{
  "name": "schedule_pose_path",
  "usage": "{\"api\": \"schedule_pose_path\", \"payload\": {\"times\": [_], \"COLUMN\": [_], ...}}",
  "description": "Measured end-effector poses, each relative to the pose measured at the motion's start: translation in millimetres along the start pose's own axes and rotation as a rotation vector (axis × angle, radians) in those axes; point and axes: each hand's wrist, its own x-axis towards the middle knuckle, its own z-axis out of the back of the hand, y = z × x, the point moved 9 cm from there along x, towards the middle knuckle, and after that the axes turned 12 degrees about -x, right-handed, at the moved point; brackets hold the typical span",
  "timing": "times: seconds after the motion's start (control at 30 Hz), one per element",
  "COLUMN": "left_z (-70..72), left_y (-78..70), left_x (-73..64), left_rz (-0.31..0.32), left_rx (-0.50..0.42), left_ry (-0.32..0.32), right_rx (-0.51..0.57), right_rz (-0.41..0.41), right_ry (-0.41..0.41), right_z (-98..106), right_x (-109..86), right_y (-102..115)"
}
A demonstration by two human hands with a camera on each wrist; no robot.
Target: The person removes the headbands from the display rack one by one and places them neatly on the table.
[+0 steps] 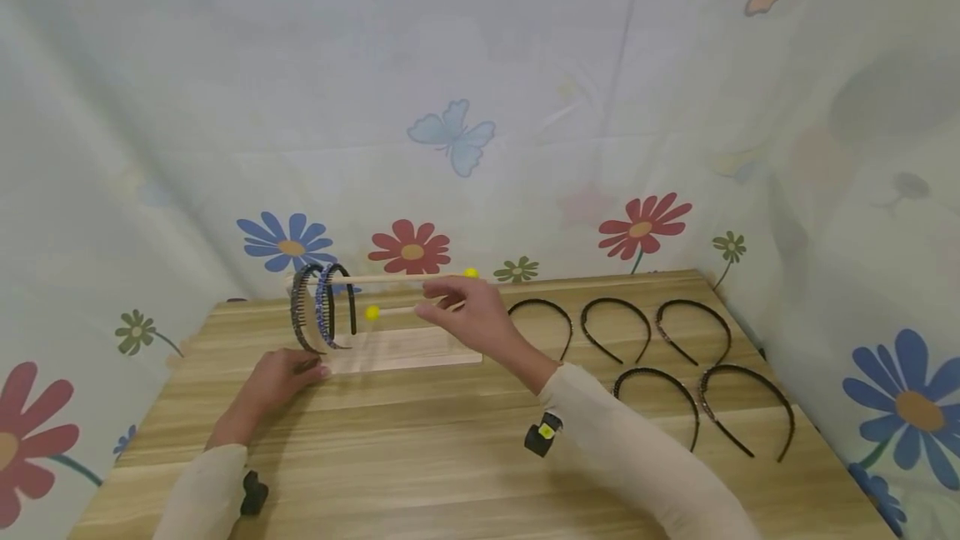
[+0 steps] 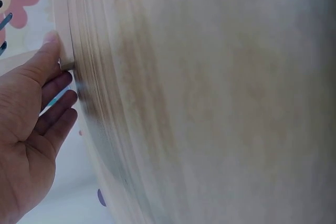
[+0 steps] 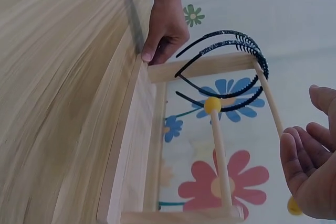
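A wooden rack [image 1: 420,350] with two rods tipped by yellow balls stands on the table. Two toothed headbands hang on its upper rod [image 1: 382,279] at the left end, a dark glittery headband [image 1: 297,315] and a blue glittery headband [image 1: 322,307]. My left hand [image 1: 281,382] pinches the left end of the rack's base between thumb and fingers, as the left wrist view [image 2: 31,108] also shows. My right hand [image 1: 472,315] is at the right part of the upper rod. Its fingers are loosely bent and its thumb stands apart in the right wrist view; they overlap the rod.
Several dark headbands lie in two rows at the table's right, among them a back-row headband [image 1: 617,300] and a front-row headband [image 1: 750,369]. Behind the wooden table [image 1: 420,457] hangs a flowered cloth [image 1: 525,148], which also borders both sides.
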Motion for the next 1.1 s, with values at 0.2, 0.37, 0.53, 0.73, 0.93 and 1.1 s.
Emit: {"api": "schedule_pose_path", "payload": {"times": [0.2, 0.37, 0.53, 0.73, 0.93, 1.1], "left_z": [-0.3, 1.2, 1.1, 2.1, 2.6, 3.7], "left_y": [0.8, -1.1, 0.1, 0.5, -0.7, -3.0], "left_x": [0.8, 0.3, 1.1, 1.2, 1.2, 0.3], "left_rz": [-0.002, -0.018, -0.031, -0.042, -0.042, -0.059], "left_rx": [0.001, 0.006, 0.002, -0.002, -0.001, -0.001], "left_ry": [0.008, -0.004, -0.006, -0.012, -0.009, -0.027], "right_rx": [0.048, 0.059, 0.075, 0.127, 0.153, 0.203], "right_rz": [-0.018, -0.031, -0.047, -0.047, -0.034, -0.081], "right_ry": [0.051, 0.061, 0.059, 0.069, 0.064, 0.078], "right_z": [-26, -48, -68, -91, -111, -127], "right_x": [12.9, 20.5, 27.5, 32.4, 37.0, 40.7], "right_y": [14, 22, 25, 28, 28, 24]}}
